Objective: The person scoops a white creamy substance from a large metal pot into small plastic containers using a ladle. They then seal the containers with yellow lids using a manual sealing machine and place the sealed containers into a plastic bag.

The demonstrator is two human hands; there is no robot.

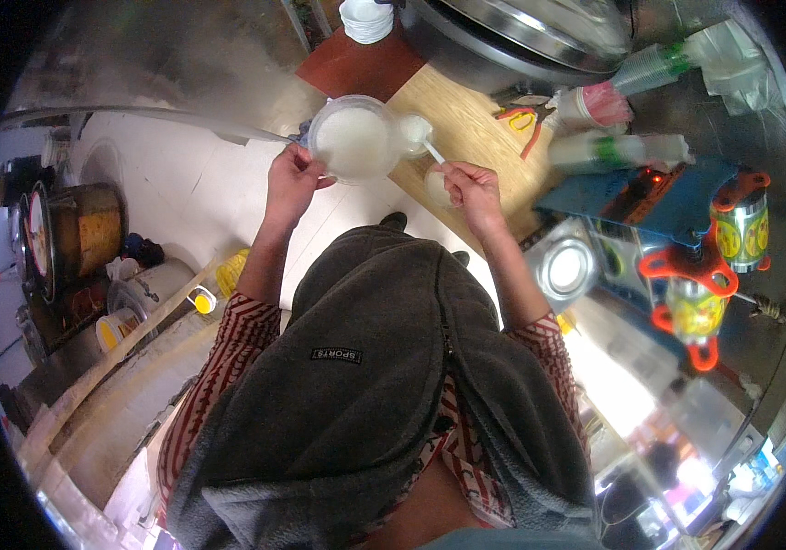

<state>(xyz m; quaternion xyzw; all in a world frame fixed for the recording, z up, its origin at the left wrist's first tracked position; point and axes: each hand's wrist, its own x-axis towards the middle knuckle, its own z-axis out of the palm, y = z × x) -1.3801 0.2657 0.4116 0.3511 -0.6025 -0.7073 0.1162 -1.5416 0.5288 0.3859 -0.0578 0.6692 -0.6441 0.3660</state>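
My left hand (293, 180) grips the near-left rim of a round clear plastic tub (393, 159), which is filled with white granules (354, 143). Between the fingers of my right hand (473, 194) is the handle of a white spoon (436, 151), just right of the tub. The spoon's bowl carries a heap of the same-looking white granules (414, 128). Under it appears a small clear cup, blurred and partly covered by the spoon. Beside my right fingers another pale round cup (437, 187) stands on the wood-grain tabletop (496, 148), partly hidden by the hand.
A large dark pot (465, 51) with a steel lid stands at the back. White bowls (365, 22) are stacked beside it. Sleeves of plastic cups (596, 152) lie on the right, near orange-handled cans (699, 309). A yellow-capped bottle (204, 302) is at lower left.
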